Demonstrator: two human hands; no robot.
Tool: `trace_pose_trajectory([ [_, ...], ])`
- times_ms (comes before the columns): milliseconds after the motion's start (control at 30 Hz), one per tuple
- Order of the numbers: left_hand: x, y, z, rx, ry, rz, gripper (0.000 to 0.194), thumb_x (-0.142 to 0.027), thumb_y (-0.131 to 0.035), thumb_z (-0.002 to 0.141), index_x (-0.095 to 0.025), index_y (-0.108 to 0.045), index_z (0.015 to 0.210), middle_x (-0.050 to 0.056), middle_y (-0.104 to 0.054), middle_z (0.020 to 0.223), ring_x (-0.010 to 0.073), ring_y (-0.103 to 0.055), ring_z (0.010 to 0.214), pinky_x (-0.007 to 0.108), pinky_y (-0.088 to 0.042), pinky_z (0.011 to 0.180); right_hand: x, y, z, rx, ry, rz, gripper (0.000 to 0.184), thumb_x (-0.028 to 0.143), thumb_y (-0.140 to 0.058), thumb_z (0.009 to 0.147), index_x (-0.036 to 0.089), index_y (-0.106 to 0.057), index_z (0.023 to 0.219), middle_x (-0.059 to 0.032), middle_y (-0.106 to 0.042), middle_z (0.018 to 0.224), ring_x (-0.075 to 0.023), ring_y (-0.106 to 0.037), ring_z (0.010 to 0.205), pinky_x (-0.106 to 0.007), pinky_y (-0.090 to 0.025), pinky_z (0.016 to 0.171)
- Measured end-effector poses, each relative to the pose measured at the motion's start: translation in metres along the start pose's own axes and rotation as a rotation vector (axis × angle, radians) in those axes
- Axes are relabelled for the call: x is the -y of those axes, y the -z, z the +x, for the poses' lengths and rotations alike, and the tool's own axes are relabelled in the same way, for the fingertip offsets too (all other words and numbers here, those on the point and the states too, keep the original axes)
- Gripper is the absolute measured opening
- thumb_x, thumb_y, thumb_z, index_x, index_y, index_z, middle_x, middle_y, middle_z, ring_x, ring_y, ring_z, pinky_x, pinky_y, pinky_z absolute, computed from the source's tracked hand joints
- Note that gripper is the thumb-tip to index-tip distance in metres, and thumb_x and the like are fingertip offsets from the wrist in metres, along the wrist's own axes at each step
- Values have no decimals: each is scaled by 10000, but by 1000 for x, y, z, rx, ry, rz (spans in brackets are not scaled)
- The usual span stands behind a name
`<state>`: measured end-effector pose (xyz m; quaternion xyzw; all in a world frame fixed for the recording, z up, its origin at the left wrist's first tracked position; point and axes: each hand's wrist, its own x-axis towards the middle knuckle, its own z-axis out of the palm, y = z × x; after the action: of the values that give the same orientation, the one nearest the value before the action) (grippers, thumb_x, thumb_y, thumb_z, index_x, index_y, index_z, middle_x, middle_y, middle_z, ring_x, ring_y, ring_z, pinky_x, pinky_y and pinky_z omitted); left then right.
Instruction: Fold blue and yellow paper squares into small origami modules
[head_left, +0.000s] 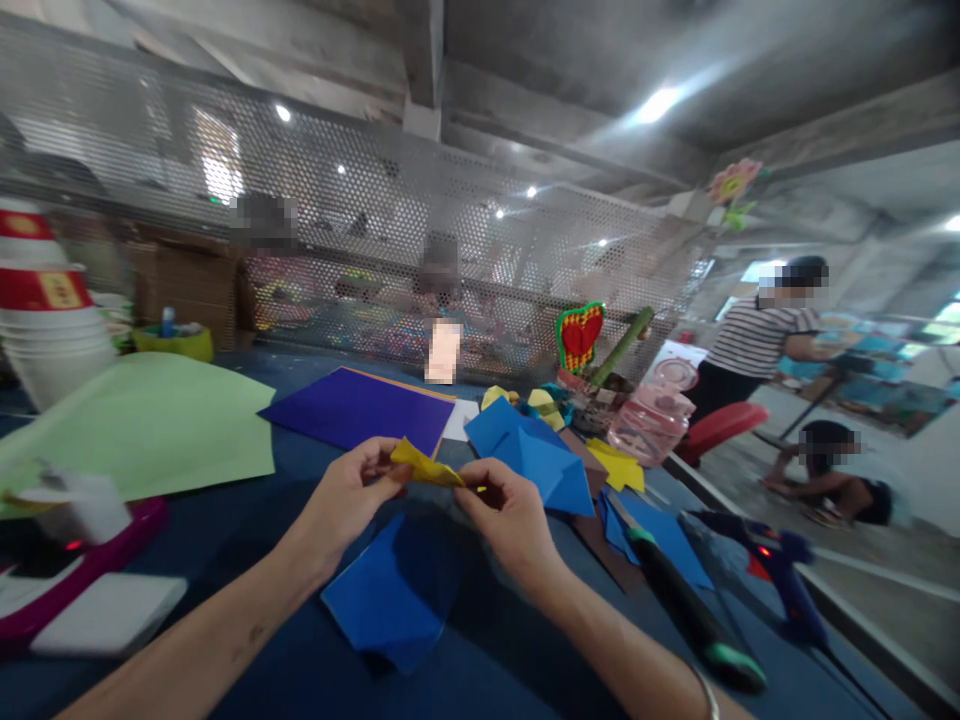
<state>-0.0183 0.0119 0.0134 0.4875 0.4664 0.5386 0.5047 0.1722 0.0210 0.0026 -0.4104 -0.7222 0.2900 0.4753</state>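
A small folded yellow paper is at the centre of the frame, its left end pinched between the closed fingertips of the left hand, its right end pinched likewise by the right hand; a blue paper lies below; at right of centre, a basket has a green stick leaning out; a pink transparent container stands just beside, its contents unclear; at left, a yellow-green tub holds a blue item and blurred oddments; nested white cups bear red bands and yellow emblems, any lettering illegible.
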Motion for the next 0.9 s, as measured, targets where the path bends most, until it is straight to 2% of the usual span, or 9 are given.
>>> trace_pose_trajectory([
  [67,3,-1,-1,-3,59,-49,416,-285,-736,652,-155,-603,1025,64,-687,970,191,-629,882,278,-493,753,2,4,-2,-80,257,-209,115,161,-551,851,200,-658,838,-52,-661,887,-167,-622,810,-283,-505,714],
  [167,6,-5,-5,117,163,-199,438,-226,-738,626,-155,-620,1042,71,-704,1006,211,-643,922,287,-498,784,3,10,-7,-43,584,-507,205,111,-497,892,217,-664,947,-75,-667,961,-189,-597,915,-326,-484,805],
  [233,5,-7,-8,167,186,-289,445,-211,-747,621,-167,-636,1049,68,-710,1032,227,-640,975,297,-502,819,3,12,-9,15,692,-662,227,104,-493,901,213,-652,1022,-82,-671,983,-208,-582,948,-346,-470,813],
  [333,0,-9,-13,215,164,-311,467,-161,-775,603,-189,-660,1055,54,-715,1052,228,-632,1025,298,-493,870,2,12,-9,24,735,-800,238,109,-492,910,201,-633,1078,-86,-668,1016,-222,-576,957,-357,-452,802],
  [500,-2,-11,-15,430,131,-340,431,-193,-752,701,-218,-649,1119,48,-670,1187,213,-590,1121,320,-454,968,7,10,-10,2,703,-843,200,134,-505,913,204,-639,1045,-73,-673,1002,-210,-577,929,-345,-436,783],
  [633,8,-7,-8,284,197,-353,347,-271,-705,762,-189,-654,1095,73,-699,1124,215,-648,1001,345,-511,884,13,7,-10,26,624,-726,150,216,-549,899,224,-638,1019,-66,-667,989,-209,-580,913,-354,-438,791],
  [733,10,-4,-3,185,236,-328,336,-248,-738,714,-180,-671,1036,73,-719,1069,205,-677,901,325,-539,809,13,6,-6,-96,435,-516,185,214,-519,901,199,-607,1064,-94,-624,1043,-213,-561,982,-354,-443,846],
  [800,8,-3,-2,156,254,-281,305,-250,-739,708,-170,-681,996,75,-727,1041,191,-684,855,302,-545,777,10,6,-1,-146,246,-377,192,235,-506,902,190,-587,1070,-94,-613,1037,-206,-569,957,-332,-459,796],
  [900,5,-5,-3,147,271,-199,326,-253,-734,716,-159,-663,1021,83,-725,1040,178,-686,823,268,-550,715,1,5,4,-52,-18,-122,243,337,-516,898,188,-569,1082,-61,-636,963,-177,-591,846,-273,-457,662],
])
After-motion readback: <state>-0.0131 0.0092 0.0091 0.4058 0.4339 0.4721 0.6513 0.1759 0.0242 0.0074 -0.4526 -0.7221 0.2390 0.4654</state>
